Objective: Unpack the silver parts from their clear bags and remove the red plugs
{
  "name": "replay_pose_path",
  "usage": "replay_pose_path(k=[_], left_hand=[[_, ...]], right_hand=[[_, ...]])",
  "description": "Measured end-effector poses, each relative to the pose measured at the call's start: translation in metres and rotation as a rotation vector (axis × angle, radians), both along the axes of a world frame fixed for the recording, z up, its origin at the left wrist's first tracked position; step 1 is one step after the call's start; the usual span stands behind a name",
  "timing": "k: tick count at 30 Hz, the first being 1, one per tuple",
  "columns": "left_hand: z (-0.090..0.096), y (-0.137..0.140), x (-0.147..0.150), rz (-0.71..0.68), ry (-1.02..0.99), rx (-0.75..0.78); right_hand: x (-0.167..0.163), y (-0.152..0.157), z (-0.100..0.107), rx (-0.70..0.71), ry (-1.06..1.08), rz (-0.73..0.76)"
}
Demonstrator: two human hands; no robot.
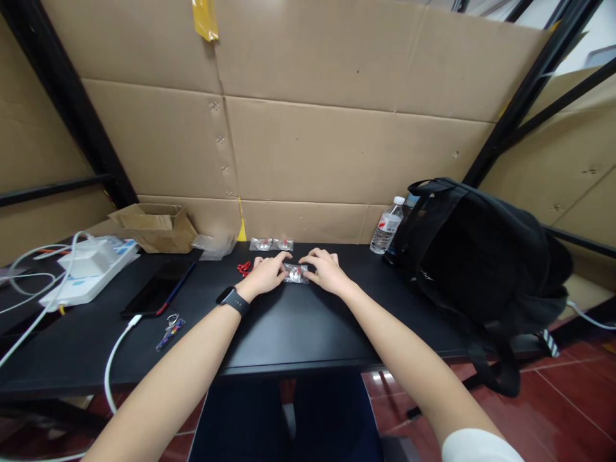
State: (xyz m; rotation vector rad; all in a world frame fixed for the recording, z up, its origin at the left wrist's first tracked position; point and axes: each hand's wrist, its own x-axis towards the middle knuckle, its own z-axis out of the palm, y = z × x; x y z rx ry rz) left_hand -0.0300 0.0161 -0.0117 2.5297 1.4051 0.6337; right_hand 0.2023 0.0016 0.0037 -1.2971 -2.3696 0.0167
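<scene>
A small clear plastic packet [295, 274] with something red and silvery inside lies between my two hands, just above or on the black table; its contents are too small to make out. At its left end, my left hand [267, 273] grips the edge near the thumb, with the index finger arched over. My right hand [325, 270] has the right end in the same way. Behind them, two similar packets, a left one [261, 244] and a right one [283, 244], lie side by side along the cardboard wall. Red cord-like pieces [244, 268] sit beside my left hand.
A black backpack [481, 256] and a water bottle [387, 226] stand on the right. Leftward are clear plastic bags [214, 246], an open cardboard box [163, 230], a phone [158, 289] on a white cable, a keychain [171, 332] and a power strip [91, 273].
</scene>
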Motion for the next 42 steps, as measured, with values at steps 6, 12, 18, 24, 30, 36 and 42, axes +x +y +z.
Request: replay_pose_path(k=[6, 12, 18, 24, 30, 36, 42], left_hand=[[0.004, 0.002, -0.005, 0.026, 0.036, 0.026], [0.026, 0.012, -0.038, 0.247, 0.013, 0.121], [0.027, 0.027, -0.083, 0.38, -0.027, 0.112], [0.019, 0.034, -0.094, 0.305, 0.007, 0.094], [0.014, 0.037, -0.098, 0.373, 0.059, 0.011], [0.016, 0.031, -0.084, 0.303, 0.129, 0.002], [0.014, 0.021, -0.058, 0.318, 0.203, 0.04]], right_hand=[[-0.006, -0.004, -0.002, -0.06, -0.094, 0.126], [-0.019, -0.007, -0.003, -0.013, -0.142, -0.011], [-0.016, 0.015, 0.0, -0.057, -0.216, -0.134], [-0.01, 0.056, 0.007, -0.18, -0.23, -0.253], [-0.017, 0.082, 0.004, -0.222, -0.245, -0.241], [-0.016, 0.081, 0.0, -0.27, -0.235, -0.234], [0.012, 0.067, 0.017, -0.267, -0.131, -0.133]])
